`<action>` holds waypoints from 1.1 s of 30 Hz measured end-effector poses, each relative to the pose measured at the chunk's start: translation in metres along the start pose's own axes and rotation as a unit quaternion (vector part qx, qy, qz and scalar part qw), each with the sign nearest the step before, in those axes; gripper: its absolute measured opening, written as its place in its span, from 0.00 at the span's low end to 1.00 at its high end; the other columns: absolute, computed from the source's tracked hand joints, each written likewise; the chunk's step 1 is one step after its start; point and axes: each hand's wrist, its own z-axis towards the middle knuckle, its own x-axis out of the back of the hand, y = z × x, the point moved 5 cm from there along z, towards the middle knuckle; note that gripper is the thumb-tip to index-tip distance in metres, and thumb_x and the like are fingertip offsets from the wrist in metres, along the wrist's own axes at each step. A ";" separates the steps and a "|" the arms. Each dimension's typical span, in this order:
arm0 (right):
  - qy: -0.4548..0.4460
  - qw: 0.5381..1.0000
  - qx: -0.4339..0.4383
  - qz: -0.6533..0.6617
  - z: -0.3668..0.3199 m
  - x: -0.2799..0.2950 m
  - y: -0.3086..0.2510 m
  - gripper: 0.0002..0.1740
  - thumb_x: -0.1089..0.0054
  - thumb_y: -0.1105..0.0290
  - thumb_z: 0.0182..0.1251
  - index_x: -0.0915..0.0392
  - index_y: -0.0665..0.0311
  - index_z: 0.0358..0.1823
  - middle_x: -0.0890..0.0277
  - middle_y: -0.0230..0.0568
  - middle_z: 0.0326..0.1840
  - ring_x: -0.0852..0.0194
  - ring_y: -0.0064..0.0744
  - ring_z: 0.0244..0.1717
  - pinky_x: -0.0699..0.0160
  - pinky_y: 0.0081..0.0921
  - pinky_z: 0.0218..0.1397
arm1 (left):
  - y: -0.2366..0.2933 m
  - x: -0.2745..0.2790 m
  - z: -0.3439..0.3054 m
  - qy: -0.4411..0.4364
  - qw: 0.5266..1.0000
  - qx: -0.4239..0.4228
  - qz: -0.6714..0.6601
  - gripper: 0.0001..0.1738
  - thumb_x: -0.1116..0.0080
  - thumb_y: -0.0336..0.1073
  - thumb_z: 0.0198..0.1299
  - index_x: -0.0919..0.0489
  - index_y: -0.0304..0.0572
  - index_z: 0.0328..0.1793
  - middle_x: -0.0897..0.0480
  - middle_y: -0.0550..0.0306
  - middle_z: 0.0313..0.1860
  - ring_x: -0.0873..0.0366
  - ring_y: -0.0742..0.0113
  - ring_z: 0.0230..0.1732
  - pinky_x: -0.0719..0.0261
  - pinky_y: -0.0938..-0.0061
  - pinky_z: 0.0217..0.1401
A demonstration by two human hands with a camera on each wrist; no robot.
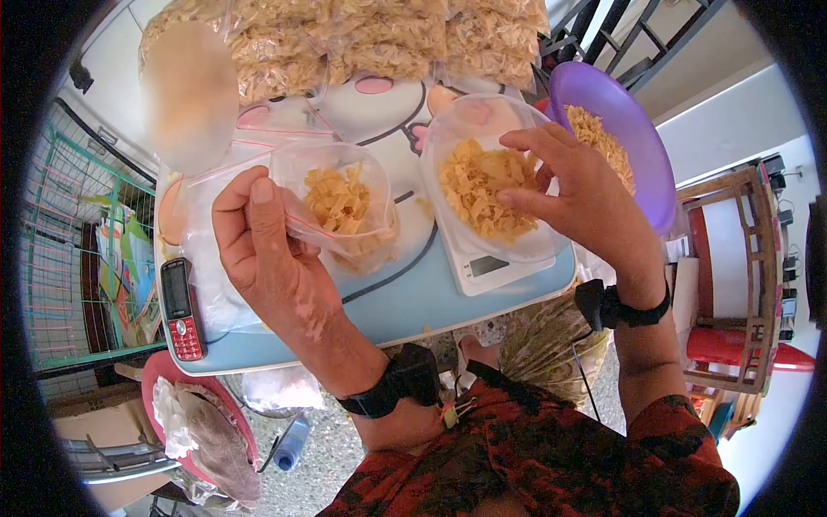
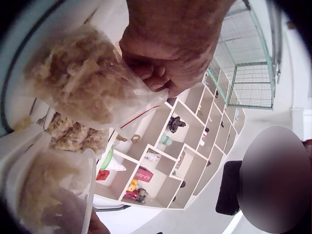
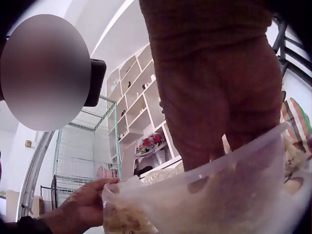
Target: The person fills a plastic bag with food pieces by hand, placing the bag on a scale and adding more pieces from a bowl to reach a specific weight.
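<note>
The left hand [image 1: 280, 250] pinches the edge of a clear zip bag [image 1: 345, 202] partly filled with pale yellow flakes [image 1: 334, 200]. In the left wrist view the bag [image 2: 78, 78] hangs from the curled fingers of the hand [image 2: 170, 48], its red zip line showing. The right hand [image 1: 577, 185] is over a translucent tub [image 1: 439, 164], fingers spread and slightly bent above the flakes [image 1: 482, 189]. The tub stands on a white scale [image 1: 491, 274]. In the right wrist view the tub's rim [image 3: 234, 158] hides the fingertips of the right hand [image 3: 219, 92].
Filled bags of flakes [image 1: 379, 43] line the table's far side. A purple basin [image 1: 646, 155] with more flakes is at the right. Empty-looking bags [image 1: 215, 207] and a red phone [image 1: 183, 310] lie at the left, and a pink stool [image 1: 155, 370] is below.
</note>
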 end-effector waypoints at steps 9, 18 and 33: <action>-0.027 0.999 -0.017 -0.013 0.000 -0.008 -0.004 0.18 0.34 0.73 0.56 0.25 0.67 0.48 0.25 0.42 0.40 0.24 0.34 0.29 0.25 0.28 0.34 | 0.002 -0.001 -0.001 0.007 1.000 -0.003 -0.002 0.09 0.39 0.33 0.64 0.23 0.40 0.47 0.26 0.69 0.26 0.38 0.85 0.20 0.46 0.87 0.18; 0.048 0.985 -0.092 0.136 0.001 0.012 0.011 0.11 0.37 0.70 0.62 0.25 0.64 0.44 0.22 0.37 0.31 0.24 0.24 0.29 0.27 0.22 0.30 | 0.005 -0.001 -0.001 0.018 1.000 -0.002 0.006 0.08 0.40 0.33 0.64 0.23 0.39 0.47 0.26 0.68 0.25 0.38 0.84 0.19 0.46 0.87 0.18; 0.031 0.760 -0.137 0.635 -0.001 0.004 0.030 0.15 0.50 0.72 0.73 0.30 0.71 0.57 0.24 0.48 0.54 0.20 0.24 0.44 0.17 0.13 0.38 | 0.003 0.000 0.000 -0.001 1.000 0.000 0.000 0.08 0.40 0.33 0.64 0.23 0.40 0.47 0.26 0.68 0.25 0.38 0.85 0.19 0.45 0.88 0.17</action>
